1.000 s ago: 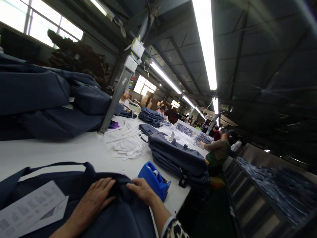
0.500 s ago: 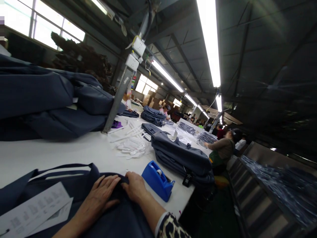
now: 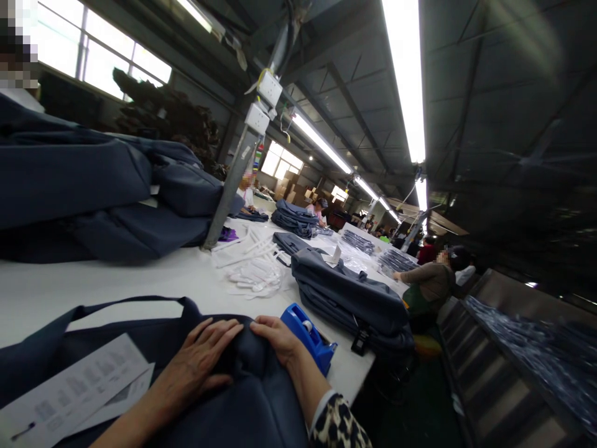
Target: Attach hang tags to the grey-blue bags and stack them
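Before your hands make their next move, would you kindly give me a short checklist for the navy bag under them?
1. Left hand on the navy bag: ok.
2. Right hand at its upper corner: ok.
3. Whole bag in view: not ok, cut off at the bottom.
4. Printed sheets off the bag: not ok, lying on it.
5. Right forearm not touching the blue tape dispenser: cannot tell.

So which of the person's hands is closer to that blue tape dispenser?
The right hand: it is on the edge of the dark bag, right beside the blue tape dispenser. The left hand rests on the bag, farther away.
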A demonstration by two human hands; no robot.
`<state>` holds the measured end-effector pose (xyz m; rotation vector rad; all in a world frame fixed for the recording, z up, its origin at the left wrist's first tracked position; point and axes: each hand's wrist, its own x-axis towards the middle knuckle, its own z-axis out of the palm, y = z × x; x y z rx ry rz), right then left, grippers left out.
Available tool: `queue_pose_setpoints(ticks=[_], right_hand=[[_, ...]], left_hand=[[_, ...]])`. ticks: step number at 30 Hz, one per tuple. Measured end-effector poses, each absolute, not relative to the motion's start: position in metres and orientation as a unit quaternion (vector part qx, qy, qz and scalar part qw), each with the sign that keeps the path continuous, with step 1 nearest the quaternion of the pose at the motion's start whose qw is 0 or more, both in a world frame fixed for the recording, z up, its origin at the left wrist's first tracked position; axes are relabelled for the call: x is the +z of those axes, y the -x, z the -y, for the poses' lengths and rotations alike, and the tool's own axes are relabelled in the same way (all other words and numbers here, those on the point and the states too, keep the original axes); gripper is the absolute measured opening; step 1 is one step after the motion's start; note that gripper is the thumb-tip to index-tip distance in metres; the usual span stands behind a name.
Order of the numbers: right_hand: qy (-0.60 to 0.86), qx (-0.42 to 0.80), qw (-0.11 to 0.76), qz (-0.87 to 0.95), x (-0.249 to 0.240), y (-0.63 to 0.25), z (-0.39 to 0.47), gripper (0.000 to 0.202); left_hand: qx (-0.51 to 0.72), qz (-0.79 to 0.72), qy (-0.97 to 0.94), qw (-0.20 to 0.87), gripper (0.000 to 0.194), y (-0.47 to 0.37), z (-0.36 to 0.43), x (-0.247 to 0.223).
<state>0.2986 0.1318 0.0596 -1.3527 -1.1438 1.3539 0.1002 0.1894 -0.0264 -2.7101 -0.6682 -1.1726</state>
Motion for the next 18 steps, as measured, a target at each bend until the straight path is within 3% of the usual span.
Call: queue_pose_setpoints(ticks=[4, 6, 13, 18], right_hand=[[0.528, 0.569, 0.463, 0.428, 0.055, -0.297, -0.130, 0.053], [0.526, 0.572, 0.466, 0.423, 0.053, -0.296, -0.128, 0.051], [0.564, 0.541, 0.433, 0.450, 0.054, -0.297, -0.133, 0.050], [0.644, 0.417, 0.408, 0.496, 0.078, -0.286, -0.120, 0.027]], left_hand=[[-0.406, 0.227, 0.883, 0.056, 0.035, -0.104, -0.184, -0.022], [-0.421, 0.227, 0.876, 0.063, 0.028, -0.107, -0.180, -0.020], [-0.424, 0.223, 0.877, 0.049, 0.028, -0.109, -0.175, -0.015], [-0.406, 0.217, 0.888, 0.023, 0.027, -0.102, -0.179, -0.006]])
